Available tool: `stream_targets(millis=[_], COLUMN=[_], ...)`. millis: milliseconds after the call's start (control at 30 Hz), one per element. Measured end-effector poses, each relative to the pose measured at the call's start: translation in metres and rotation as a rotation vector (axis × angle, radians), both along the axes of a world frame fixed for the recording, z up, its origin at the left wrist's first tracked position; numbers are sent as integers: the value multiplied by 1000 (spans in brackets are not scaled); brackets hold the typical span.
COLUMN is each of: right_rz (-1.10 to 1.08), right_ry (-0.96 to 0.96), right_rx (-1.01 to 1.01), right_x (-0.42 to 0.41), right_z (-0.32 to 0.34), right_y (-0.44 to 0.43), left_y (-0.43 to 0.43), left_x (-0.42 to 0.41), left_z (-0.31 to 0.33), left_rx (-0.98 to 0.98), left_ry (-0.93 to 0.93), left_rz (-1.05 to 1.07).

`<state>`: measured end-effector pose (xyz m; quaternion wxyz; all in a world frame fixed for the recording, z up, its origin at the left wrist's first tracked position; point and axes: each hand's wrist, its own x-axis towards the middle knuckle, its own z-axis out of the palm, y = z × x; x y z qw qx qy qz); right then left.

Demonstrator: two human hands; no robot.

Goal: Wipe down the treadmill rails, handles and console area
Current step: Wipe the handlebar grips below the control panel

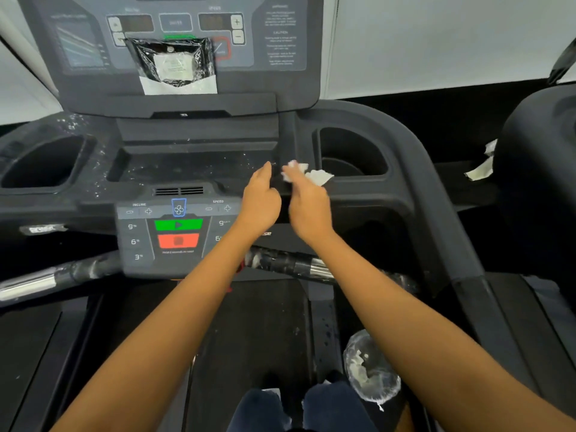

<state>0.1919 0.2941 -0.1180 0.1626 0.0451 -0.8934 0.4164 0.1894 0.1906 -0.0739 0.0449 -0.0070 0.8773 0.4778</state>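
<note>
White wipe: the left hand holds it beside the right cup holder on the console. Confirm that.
Not quite: the hand is wrong. The head view shows the right hand holding the white wipe beside the right cup holder on the console; the left hand holds nothing.

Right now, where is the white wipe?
The white wipe is right of centre in the head view, held by the right hand, just left of the right cup holder.
</note>
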Motion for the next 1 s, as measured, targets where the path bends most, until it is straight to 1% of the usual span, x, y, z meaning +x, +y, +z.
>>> stream_targets(millis=[67,100,200,233,300,333,367,433,500,533,633,667,733,767,800,867,900,933,1000], right_rz=[166,191,150,113,56,41,41,45,35,19,53,102,240,293,304,198,127,70,10], right_ry=[33,0,-148,-174,-219,-215,-147,6,32,2,-42,-64,-147,-183,-206,-232,-237,-214,-160], right_rx=[214,301,416,487,634,673,638,457,394,363,72,90,222,246,225,115,138,208,413], right_x=[-7,-20,-62,-71,-73,-65,-51,-20,7,21,74,91,125,138,147,149,143,135,114], right_z=[-3,-2,5,9,10,11,9,6,6,4,13,15,13,6,-1,-11,-12,-14,-16], right_y=[-13,-13,-7,-8,-18,-23,-27,-28,-20,-14,-16,-23,-37,-41,-43,-40,-39,-42,-53], left_y=[-5,-7,-8,-7,-9,-12,-16,-24,-28,-29,-28,-28,-28,-28,-30,-35,-38,-41,-46], left_x=[-3,-4,-3,-4,-4,-4,-5,-8,-6,-4,4,6,11,14,17,24,27,30,35], left_z=[8,12,21,22,24,26,25,22,19,19,17,15,11,9,6,1,-1,-2,-6], left_rx=[91,120,87,66,33,16,4,-11,-19,-22,-41,-63,-113,-137,-159,-193,-198,-195,-169], left_ry=[-51,-59,-24,-7,56,81,98,104,128,134,183,211,268,287,306,344,365,384,416], left_rz=[31,38,16,16,17,20,26,33,16,-4,-72,-95,-141,-170,-203,-251,-260,-262,-252])
